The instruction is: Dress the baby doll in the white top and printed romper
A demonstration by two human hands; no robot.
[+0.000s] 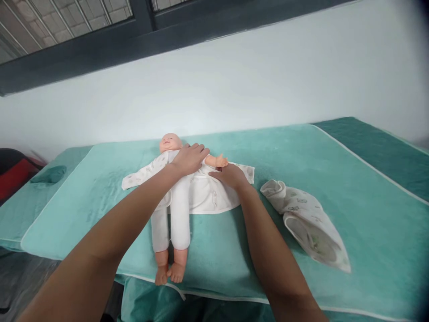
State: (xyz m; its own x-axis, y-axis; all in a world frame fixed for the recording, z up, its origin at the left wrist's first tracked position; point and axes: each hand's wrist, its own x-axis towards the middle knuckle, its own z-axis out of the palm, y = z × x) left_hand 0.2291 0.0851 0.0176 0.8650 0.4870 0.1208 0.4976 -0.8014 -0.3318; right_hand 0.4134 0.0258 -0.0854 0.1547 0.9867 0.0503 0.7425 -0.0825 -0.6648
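Note:
A baby doll [180,210] lies on its back with its head toward the wall, dressed in white trousers. Its arm on the left is inside a sleeve of the open white printed baby shirt [211,197]; the arm on the right is bare. My left hand [190,159] is closed over the doll's shoulder at the bare arm, fingers together. Beside the doll's bare hand, my right hand [231,176] grips the shirt near its empty sleeve, thumb toward the doll. Some of my right fingers are hidden.
A rolled white printed cloth item [306,219] lies to the right on the green padded mat [362,228]. The white wall [234,85] rises behind, below a dark window frame [140,27]. Something red and black [13,174] stands at the far left.

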